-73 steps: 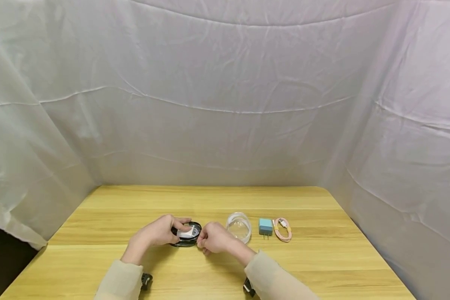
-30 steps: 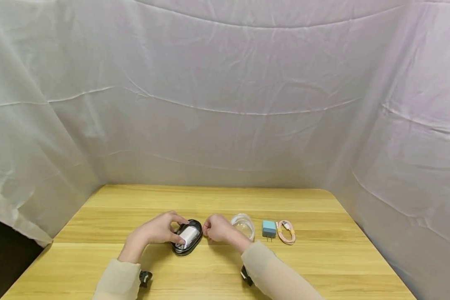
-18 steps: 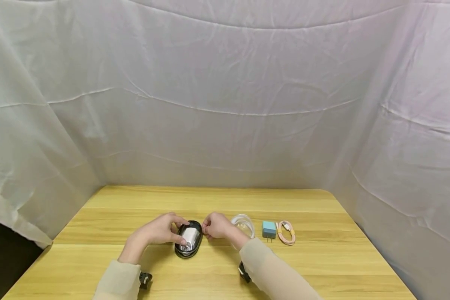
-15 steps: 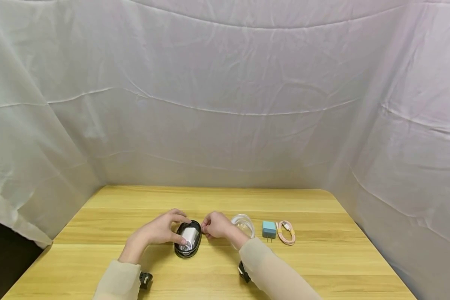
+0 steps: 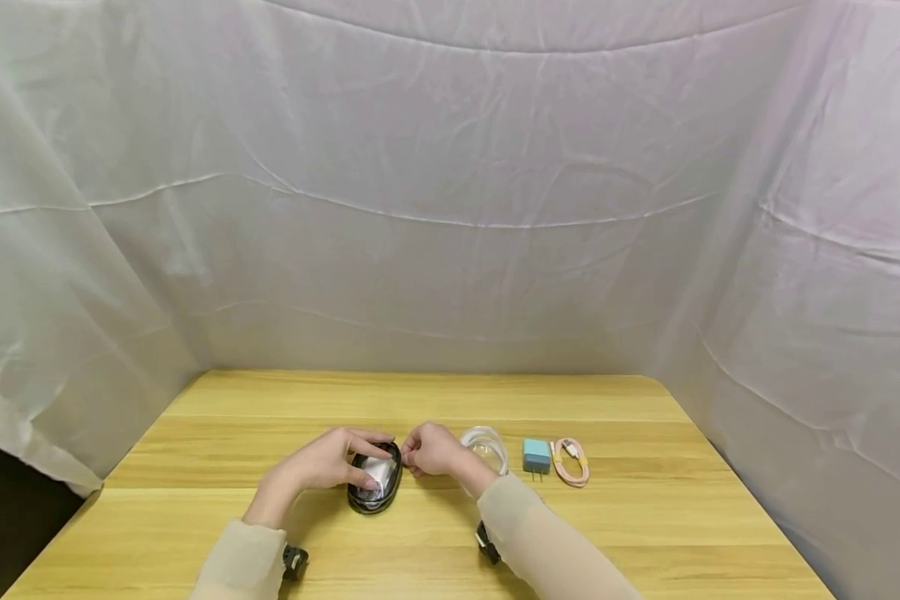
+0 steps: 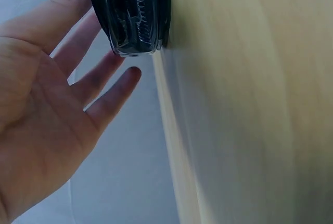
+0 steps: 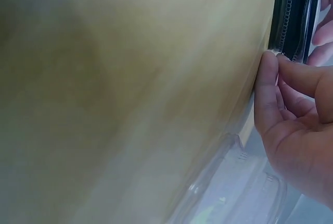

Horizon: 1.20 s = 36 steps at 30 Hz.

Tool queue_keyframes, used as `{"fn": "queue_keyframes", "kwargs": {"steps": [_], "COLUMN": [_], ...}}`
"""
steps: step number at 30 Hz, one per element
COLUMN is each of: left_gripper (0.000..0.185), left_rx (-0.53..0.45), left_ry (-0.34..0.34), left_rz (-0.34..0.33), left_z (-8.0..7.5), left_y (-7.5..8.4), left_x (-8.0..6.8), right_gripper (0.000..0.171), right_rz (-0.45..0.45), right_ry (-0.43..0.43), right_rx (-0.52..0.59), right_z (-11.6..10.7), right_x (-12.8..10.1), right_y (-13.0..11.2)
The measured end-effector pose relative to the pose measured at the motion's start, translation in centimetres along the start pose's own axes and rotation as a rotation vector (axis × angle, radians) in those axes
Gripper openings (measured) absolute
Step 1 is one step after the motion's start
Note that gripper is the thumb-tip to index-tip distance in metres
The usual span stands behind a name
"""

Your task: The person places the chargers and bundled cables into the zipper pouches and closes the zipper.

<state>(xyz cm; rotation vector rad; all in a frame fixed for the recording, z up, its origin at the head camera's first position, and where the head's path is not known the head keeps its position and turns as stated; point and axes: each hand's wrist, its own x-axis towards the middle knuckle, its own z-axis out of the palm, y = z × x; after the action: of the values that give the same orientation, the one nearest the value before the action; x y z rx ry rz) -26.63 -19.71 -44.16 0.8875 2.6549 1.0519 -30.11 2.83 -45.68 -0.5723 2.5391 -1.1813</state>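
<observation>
A black oval zip case (image 5: 375, 493) with a white thing inside lies on the wooden table (image 5: 645, 517). My left hand (image 5: 328, 461) steadies it. Its fingers reach over the case's far end and the thumb lies at the near left side. In the left wrist view the left hand (image 6: 52, 120) has straight fingers touching the case's zipped rim (image 6: 132, 15). My right hand (image 5: 426, 450) is curled, its thumb and forefinger pinching at the case's right edge. In the right wrist view these fingertips (image 7: 270, 60) meet at the zip (image 7: 292, 10).
Just right of my right hand stands a clear plastic case (image 5: 487, 443), also seen as the clear plastic (image 7: 234, 193) in the right wrist view. Beyond it lie a blue charger plug (image 5: 534, 456) and a coiled pink cable (image 5: 567, 460). White cloth walls close in three sides.
The black case has turned from crosswise to lengthwise. My right hand has travelled from its near side round to its far right edge. My left fingers now lie over its top.
</observation>
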Motion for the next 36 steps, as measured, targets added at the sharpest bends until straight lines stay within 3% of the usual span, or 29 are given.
{"fn": "queue_keyframes", "kwargs": {"steps": [14,22,36], "left_gripper": [0.040,0.039,0.040], "left_rx": [-0.014,-0.016,-0.007], "left_ry": [0.006,0.025,0.040], "left_rz": [-0.035,-0.091,-0.116], "left_z": [0.4,0.5,0.5], "left_y": [0.0,0.6,1.4], "left_x": [0.1,0.1,0.1], "right_gripper": [0.013,0.012,0.012], "right_rz": [-0.005,-0.014,-0.047], "right_ry": [0.012,0.007,-0.001], "right_rx": [-0.051,-0.091,-0.134], "right_z": [0.2,0.2,0.1], "right_x": [-0.3,-0.3,-0.7], "right_y": [0.2,0.0,0.1]}}
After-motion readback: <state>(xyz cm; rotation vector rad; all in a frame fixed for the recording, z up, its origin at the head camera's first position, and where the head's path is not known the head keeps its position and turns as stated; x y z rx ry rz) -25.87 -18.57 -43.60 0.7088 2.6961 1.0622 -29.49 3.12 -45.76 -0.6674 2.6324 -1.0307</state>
